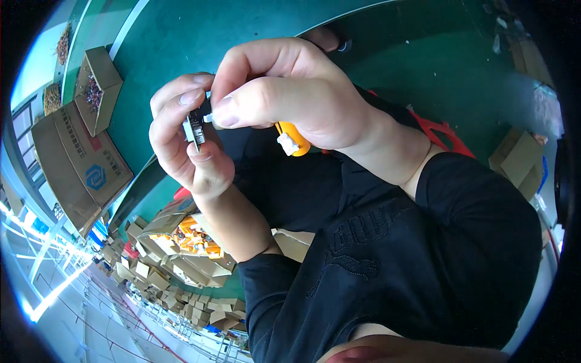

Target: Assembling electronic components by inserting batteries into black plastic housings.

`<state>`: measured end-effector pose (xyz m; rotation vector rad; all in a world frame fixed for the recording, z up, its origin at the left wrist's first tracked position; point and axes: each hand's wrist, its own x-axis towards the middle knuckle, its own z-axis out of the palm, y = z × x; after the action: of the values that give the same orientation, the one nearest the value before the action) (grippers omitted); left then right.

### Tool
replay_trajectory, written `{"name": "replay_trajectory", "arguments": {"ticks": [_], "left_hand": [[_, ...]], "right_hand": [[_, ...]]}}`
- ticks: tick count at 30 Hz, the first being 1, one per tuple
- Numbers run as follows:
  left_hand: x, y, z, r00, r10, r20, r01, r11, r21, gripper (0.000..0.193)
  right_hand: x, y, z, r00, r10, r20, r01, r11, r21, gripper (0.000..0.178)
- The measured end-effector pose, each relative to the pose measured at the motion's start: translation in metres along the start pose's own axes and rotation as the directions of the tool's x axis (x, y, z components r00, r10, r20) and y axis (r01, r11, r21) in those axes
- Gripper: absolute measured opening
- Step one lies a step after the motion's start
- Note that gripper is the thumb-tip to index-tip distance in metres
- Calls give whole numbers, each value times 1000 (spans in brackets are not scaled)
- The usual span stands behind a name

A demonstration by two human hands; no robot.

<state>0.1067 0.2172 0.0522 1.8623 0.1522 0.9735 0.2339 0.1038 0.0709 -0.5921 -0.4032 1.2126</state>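
Note:
My left hand (190, 136) pinches a small black part with a silvery, slotted face (195, 128) between thumb and fingers. At its side, my right hand (284, 85) is closed, with thumb and forefinger around a small white piece (208, 118) that meets or nearly touches the black part. Whether the two are joined, I cannot tell. Below my right palm shows a rounded orange thing (298, 140) with a whitish patch on it; whether the hand holds it is hidden.
A large cardboard box (78, 163) stands at the left, beside an open carton (100, 91) of small coloured parts. Further down, another carton holds several orange pieces (196, 237). Red plastic (445, 134) shows behind my right forearm, and a box (517, 160) at the right.

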Motion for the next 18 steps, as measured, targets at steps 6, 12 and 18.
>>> {"name": "replay_trajectory", "arguments": {"ticks": [6, 12, 18], "left_hand": [[1, 0, 1, 1000, 14, 3, -14, 998, 62, 48], [1, -1, 2, 1000, 20, 0, -20, 997, 72, 48], [1, 1, 2, 1000, 8, -2, -8, 996, 87, 47]], "right_hand": [[1, -1, -2, 999, -30, 26, 30, 999, -11, 7], [0, -2, -2, 999, -18, 28, 18, 1000, -9, 8], [0, -3, -1, 1000, -6, 20, 6, 1000, 6, 8]]}}
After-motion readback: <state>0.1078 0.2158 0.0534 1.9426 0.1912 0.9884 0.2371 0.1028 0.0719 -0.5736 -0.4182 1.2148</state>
